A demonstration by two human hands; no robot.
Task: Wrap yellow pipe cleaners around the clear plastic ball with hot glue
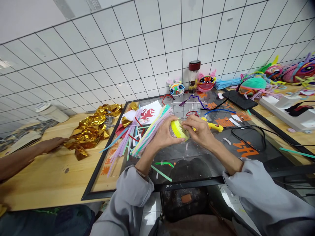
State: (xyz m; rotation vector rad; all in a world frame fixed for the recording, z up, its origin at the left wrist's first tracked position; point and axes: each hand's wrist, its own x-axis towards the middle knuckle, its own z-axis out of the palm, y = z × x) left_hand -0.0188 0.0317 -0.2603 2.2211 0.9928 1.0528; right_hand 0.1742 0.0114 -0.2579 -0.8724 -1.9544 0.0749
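My left hand [164,134] is closed around a round craft piece [178,129] partly covered in bright yellow fuzzy strips, with a clear-looking rim on the right. At that piece's right edge, the fingers of my right hand [198,129] are pinched together; what lies between the fingertips is too small to make out. A yellow glue gun [216,127] shows just behind my right hand, its front part hidden. Beside my left wrist lies a thick bundle of pastel pipe cleaners [150,134]. Short green pipe cleaner pieces [164,163] rest on the board nearer me.
A dark framed board [201,167] covers the table. Behind stand a bottle [194,77] and two decorated faces [176,88]. A phone [241,99], power strip [287,111] and black cable [264,139] lie right. Another person's hand [55,143] touches gold foil [91,126] at left.
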